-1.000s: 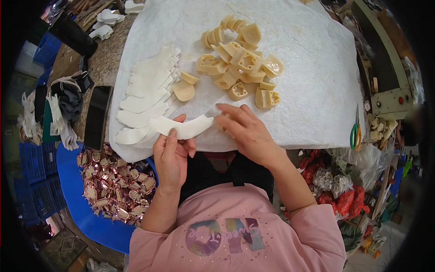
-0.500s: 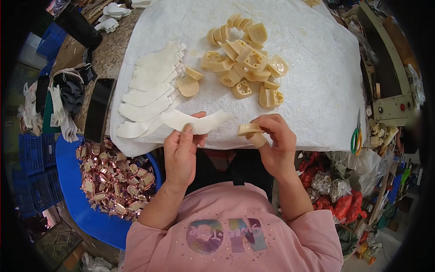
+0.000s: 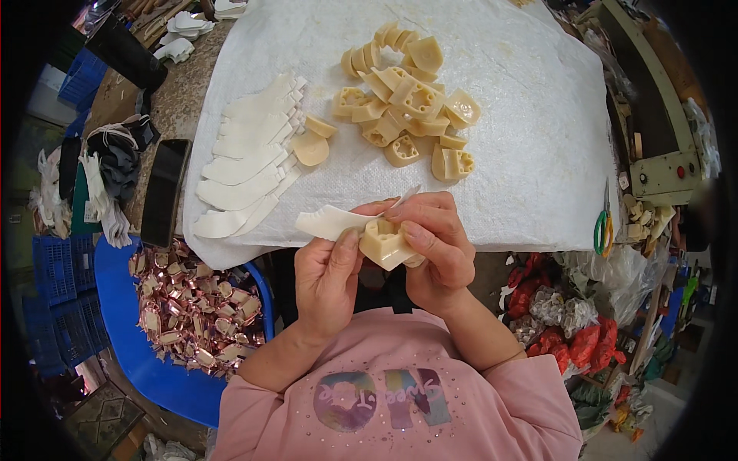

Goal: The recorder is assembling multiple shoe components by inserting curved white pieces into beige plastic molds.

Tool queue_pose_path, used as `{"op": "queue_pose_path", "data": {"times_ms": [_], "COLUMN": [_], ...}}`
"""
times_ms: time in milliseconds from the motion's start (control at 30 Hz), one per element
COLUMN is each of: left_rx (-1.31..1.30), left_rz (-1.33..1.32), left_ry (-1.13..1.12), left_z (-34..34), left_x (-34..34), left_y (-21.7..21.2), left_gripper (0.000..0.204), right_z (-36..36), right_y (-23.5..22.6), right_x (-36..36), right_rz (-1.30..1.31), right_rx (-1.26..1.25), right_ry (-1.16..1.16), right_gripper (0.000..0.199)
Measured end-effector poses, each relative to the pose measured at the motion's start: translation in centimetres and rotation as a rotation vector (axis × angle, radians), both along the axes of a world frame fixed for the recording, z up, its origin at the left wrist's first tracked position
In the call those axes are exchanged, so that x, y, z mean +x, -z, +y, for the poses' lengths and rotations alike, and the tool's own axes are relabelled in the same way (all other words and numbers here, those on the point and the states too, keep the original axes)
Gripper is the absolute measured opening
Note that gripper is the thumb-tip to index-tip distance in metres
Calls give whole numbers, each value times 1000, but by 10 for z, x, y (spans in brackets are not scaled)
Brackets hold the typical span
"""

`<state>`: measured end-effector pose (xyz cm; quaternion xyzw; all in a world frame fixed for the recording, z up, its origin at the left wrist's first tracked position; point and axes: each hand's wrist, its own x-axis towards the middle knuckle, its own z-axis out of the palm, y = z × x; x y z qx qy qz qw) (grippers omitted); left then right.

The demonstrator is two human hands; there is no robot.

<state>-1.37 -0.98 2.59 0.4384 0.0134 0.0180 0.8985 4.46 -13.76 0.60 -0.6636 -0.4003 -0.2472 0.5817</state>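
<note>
Pinching a curved white strip [image 3: 327, 221] near frame centre, its long axis running left to right, the left hand [image 3: 327, 276] is beside the right hand [image 3: 442, 257], whose fingers grip a hollowed beige block [image 3: 383, 248] just below the strip's right half.

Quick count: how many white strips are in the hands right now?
1 visible: the white strip, held by the left hand and running behind the beige piece toward the right hand. Fingers cover part, so another could be hidden.
</note>
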Motion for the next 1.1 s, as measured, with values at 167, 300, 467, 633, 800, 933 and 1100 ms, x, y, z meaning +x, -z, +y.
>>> {"op": "queue_pose_path", "data": {"times_ms": [167,300,467,633,800,933,1100], "left_rx": [81,201,458,719,938,1043,1255], "left_rz": [9,36,-123,-69,-87,-153,-359], "left_ry": [-43,-70,-128,-273,-310,-326,-379], "left_z": [-3,-2,5,19,17,9,5], "left_x": [-4,-6,0,-2,-1,-1,4], "left_y": [1,4,10,-5,4,7,14], "left_gripper": [39,41,36,29,19,13,16], "right_z": [0,-3,0,-6,-7,-8,-10], "right_y": [5,5,9,-3,-32,-30,-12], "right_x": [0,2,7,5,-3,-5,-1], "right_rz": [-27,-112,-118,-133,-29,25,-3], "right_rx": [-32,-199,-177,-253,-711,-770,-700], "right_ry": [56,179,192,239,273,231,223], "right_gripper": [52,49,44,35,27,23,29]}}
